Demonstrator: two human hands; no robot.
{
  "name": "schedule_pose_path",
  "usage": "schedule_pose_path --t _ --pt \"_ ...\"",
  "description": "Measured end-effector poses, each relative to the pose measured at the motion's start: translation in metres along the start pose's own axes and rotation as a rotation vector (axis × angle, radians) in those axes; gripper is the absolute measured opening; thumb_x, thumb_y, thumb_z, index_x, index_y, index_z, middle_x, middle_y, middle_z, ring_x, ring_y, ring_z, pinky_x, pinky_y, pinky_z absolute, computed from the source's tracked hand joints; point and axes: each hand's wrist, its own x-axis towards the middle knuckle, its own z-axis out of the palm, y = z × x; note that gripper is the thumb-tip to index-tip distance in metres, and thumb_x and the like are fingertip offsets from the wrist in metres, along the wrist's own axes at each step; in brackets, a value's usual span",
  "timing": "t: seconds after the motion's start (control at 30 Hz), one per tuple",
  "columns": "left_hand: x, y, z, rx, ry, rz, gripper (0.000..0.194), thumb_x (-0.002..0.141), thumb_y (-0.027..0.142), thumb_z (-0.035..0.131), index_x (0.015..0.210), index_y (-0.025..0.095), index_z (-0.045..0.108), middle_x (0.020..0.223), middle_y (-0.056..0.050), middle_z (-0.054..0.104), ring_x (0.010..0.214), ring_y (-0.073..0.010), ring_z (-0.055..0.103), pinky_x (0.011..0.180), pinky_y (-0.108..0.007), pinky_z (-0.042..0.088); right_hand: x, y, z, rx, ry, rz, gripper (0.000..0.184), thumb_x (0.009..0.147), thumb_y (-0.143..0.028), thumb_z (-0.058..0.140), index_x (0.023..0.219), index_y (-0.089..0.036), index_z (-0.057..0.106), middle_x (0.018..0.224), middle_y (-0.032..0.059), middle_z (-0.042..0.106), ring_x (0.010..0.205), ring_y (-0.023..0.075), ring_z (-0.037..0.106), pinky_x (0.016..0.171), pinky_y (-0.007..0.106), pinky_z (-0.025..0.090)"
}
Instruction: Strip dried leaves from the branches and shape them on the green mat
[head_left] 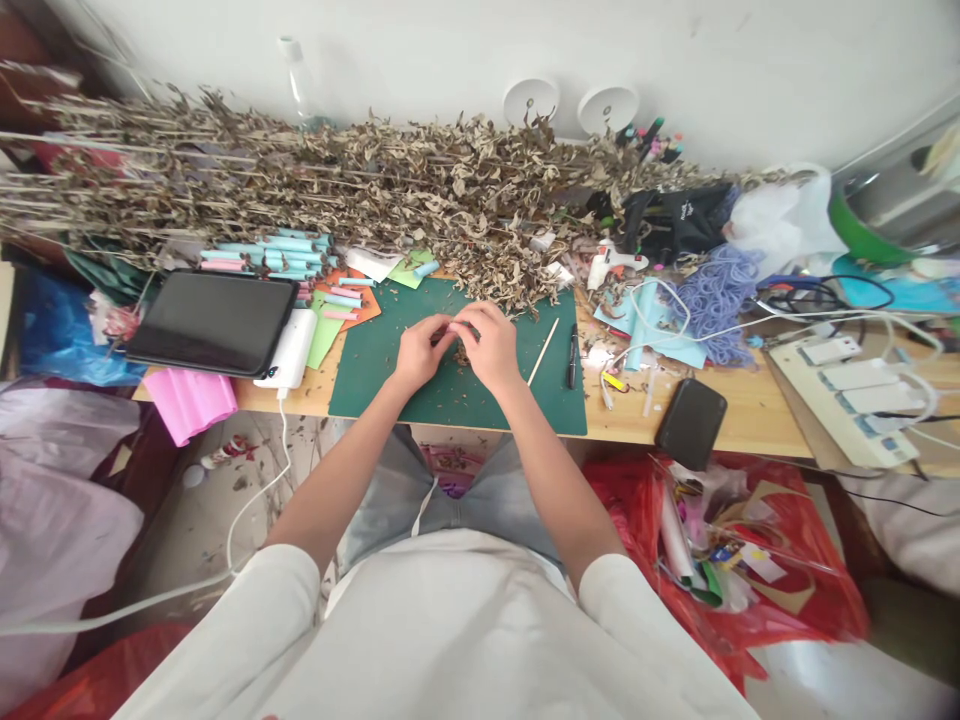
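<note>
Both my hands meet over a dark green cutting mat (375, 385) at the desk's front edge. My left hand (420, 352) and my right hand (489, 345) have their fingers curled and pinched together around something small between them, too small to name; a bit of dried leaf shows beneath. A thin wooden stick (543, 351) lies on the mat just right of my right hand, with a black pen (572, 356) beside it. A long heap of dried leafy branches (300, 185) stretches across the back of the desk, its near edge close to my fingers.
A black tablet (212, 322) and white power bank (286, 349) lie left of the mat, with rolled paper tubes (281, 255) behind. To the right are a glue gun (611, 264), purple cord (712, 290), black wallet (691, 422) and power strip (855, 400). Red bags (787, 570) sit below.
</note>
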Motion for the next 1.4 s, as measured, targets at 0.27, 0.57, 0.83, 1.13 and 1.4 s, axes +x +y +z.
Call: schedule_pose_path --t 0.27,0.57,0.83,1.13,1.4 --pt "0.0 -0.001 0.001 -0.013 0.0 -0.025 0.02 0.091 0.028 0.055 0.102 0.018 0.068 0.093 -0.005 0.071 0.082 -0.0173 0.065 0.076 -0.028 0.054 -0.008 -0.005 -0.001 -0.069 -0.004 -0.049 0.018 0.094 -0.022 0.051 0.099 -0.021 0.068 0.105 0.0095 0.061 0.101 0.0223 0.057 0.093 0.037 0.049" --pt "0.0 0.0 0.001 -0.002 0.019 -0.007 0.017 0.091 0.029 0.057 0.096 0.017 0.068 0.089 -0.006 0.071 0.08 -0.0163 0.064 0.073 -0.027 0.053 -0.003 -0.002 -0.003 -0.148 -0.078 -0.068 0.027 0.099 -0.028 0.046 0.113 -0.023 0.069 0.094 0.0065 0.063 0.091 0.0193 0.058 0.084 0.031 0.048" --pt "0.0 -0.001 0.001 -0.047 0.026 -0.028 0.018 0.09 0.028 0.058 0.101 0.018 0.068 0.093 -0.006 0.072 0.083 -0.0165 0.066 0.075 -0.027 0.055 -0.014 -0.007 -0.004 -0.137 -0.002 -0.043 0.024 0.097 -0.032 0.05 0.105 -0.02 0.07 0.102 0.0085 0.065 0.098 0.0197 0.059 0.089 0.031 0.047" --pt "0.002 0.002 0.003 -0.073 0.056 -0.064 0.019 0.09 0.035 0.061 0.093 0.018 0.068 0.09 -0.005 0.071 0.078 -0.0154 0.066 0.076 -0.028 0.056 -0.033 0.012 -0.072 -0.562 -0.019 0.674 0.031 0.092 -0.035 0.052 0.104 -0.012 0.069 0.092 0.0161 0.071 0.094 0.0293 0.067 0.088 0.042 0.049" --pt "0.002 0.003 0.003 -0.075 0.055 -0.077 0.019 0.09 0.035 0.061 0.094 0.018 0.067 0.09 -0.005 0.07 0.078 -0.0153 0.066 0.076 -0.028 0.058 -0.033 0.016 -0.071 -0.649 -0.215 0.909 0.025 0.086 -0.029 0.059 0.099 -0.012 0.071 0.1 0.0201 0.072 0.098 0.0348 0.07 0.082 0.044 0.056"
